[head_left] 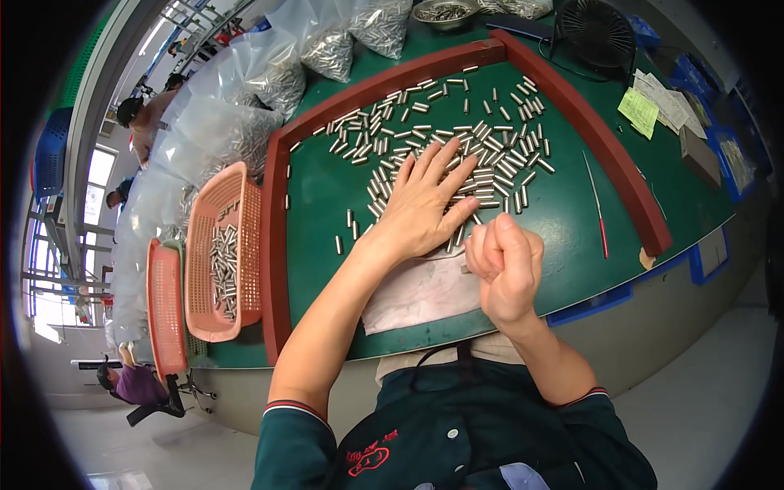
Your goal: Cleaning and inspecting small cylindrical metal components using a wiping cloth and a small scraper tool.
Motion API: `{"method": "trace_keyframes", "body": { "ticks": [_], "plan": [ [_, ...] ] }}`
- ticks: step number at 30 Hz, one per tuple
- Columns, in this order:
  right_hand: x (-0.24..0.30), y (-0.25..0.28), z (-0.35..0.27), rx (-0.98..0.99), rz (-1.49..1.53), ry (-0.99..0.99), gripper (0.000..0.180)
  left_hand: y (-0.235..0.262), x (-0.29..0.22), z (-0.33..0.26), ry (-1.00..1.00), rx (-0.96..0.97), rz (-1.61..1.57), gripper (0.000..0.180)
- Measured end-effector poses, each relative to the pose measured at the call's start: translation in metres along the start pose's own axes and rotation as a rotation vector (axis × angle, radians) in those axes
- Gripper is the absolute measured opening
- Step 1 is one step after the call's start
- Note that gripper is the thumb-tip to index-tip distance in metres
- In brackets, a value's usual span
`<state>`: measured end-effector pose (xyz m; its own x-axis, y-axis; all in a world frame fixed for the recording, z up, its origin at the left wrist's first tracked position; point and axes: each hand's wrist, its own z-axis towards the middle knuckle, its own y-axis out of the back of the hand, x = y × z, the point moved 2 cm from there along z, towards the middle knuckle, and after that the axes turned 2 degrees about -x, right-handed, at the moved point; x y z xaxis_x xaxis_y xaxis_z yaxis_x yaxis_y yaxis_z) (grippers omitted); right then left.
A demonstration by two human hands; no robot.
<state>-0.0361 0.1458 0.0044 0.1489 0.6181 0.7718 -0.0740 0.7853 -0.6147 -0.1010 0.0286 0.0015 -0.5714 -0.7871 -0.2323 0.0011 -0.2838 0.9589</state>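
Many short, shiny metal pins (483, 175) lie scattered on the green tabletop (572, 237), densest in the middle. My left hand (429, 200) rests flat on this heap, fingers spread and covering some pins. Closer to me and to the right, my right hand (506, 265) is curled into a fist above the table. A small grey metal end, like that of a pin, peeks out beside its lower fingers; the rest of what it holds is hidden. Under and between my hands lies a pale pink cloth (420, 300) near the table edge.
Dark red wooden rails (276, 245) border the work area left, far and right. Left stands a pink basket (198, 302) with pins, beside another pink basket (167, 314). Filled plastic bags (278, 77) line the far left. A red-handled tool (603, 233), papers (663, 102) and a fan (594, 37) are right.
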Motion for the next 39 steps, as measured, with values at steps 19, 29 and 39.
{"method": "trace_keyframes", "body": {
  "ticks": [19, 29, 39],
  "plan": [
    [-0.002, 0.001, 0.005, 0.023, 0.058, -0.073, 0.043, 0.042, 0.000, -0.103, 0.291, -0.472, -0.214, 0.016],
    [0.000, 0.003, 0.007, -0.002, 0.107, -0.101, 0.043, 0.032, 0.005, -0.099, 0.297, -0.408, -0.191, 0.011],
    [-0.001, 0.004, 0.007, -0.004, 0.113, -0.093, 0.042, 0.025, 0.004, -0.087, 0.432, -0.410, -0.287, 0.015]
  ]
}}
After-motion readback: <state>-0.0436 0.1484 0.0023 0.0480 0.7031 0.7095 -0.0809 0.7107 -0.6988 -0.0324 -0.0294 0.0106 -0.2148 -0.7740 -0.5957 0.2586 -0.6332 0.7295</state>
